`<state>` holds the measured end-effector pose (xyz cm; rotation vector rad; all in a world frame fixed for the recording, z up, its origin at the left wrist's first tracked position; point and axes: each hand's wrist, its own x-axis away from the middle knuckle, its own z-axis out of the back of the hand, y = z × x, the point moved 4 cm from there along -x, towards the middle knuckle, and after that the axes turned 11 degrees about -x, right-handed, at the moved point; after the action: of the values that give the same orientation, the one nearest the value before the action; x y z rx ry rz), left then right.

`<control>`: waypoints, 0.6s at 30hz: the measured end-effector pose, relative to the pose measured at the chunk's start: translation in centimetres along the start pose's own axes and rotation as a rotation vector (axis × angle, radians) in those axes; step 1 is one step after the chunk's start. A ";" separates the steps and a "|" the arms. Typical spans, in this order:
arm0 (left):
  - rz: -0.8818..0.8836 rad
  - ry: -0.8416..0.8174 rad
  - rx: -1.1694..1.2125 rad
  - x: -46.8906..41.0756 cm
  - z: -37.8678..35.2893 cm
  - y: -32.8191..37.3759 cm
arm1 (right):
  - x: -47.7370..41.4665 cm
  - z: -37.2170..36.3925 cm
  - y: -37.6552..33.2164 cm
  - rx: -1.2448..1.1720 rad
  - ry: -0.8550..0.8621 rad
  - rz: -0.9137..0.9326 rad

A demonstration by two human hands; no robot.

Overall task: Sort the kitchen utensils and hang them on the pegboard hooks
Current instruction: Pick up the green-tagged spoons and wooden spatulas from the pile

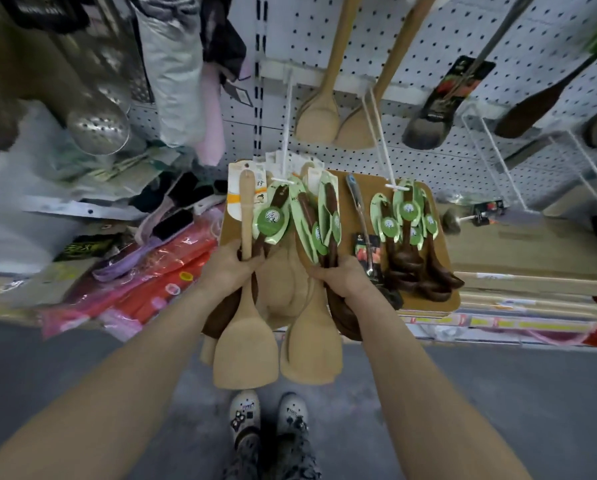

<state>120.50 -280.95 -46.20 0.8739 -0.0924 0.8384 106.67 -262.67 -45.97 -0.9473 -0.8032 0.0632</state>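
My left hand (pixel 229 268) grips the handles of a pale wooden spatula (pixel 245 344) and a dark wooden spoon with a green label (pixel 271 220). My right hand (pixel 338 277) holds a bunch of dark wooden spoons with green labels (pixel 324 216). Between my hands hang more pale wooden spatulas (pixel 312 351). All these hang from a white hook (pixel 285 133) on the white pegboard (pixel 428 46). A second white hook (pixel 382 143) to the right carries several more dark labelled spoons (pixel 408 244).
Two pale wooden spoons (pixel 319 116) hang higher on the pegboard, with dark ladles (pixel 435 123) to their right. A metal strainer (pixel 98 129) hangs at the left. Red and pink packets (pixel 144 282) lie on the low shelf. A steel utensil (pixel 361 216) hangs beside the spoons. My shoes (pixel 269 417) stand on grey floor.
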 end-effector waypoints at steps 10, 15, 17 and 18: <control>0.054 0.013 0.130 -5.7 -0.4 -0.8 | -6.3 -0.4 -2.3 -0.039 -0.023 0.057; 0.068 0.014 0.171 -7.0 -0.8 -0.5 | -8.1 -0.8 -3.1 -0.075 -0.040 0.086; 0.081 0.018 0.150 -7.7 -0.9 -0.2 | -8.9 -1.3 -3.5 -0.049 -0.043 0.092; 0.091 0.021 0.145 -7.9 -0.9 -0.1 | -9.1 -1.7 -3.7 -0.040 -0.049 0.093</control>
<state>114.92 -285.21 -49.95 1.0023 -0.0538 0.9476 100.18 -269.54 -49.14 -1.0246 -0.8079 0.1525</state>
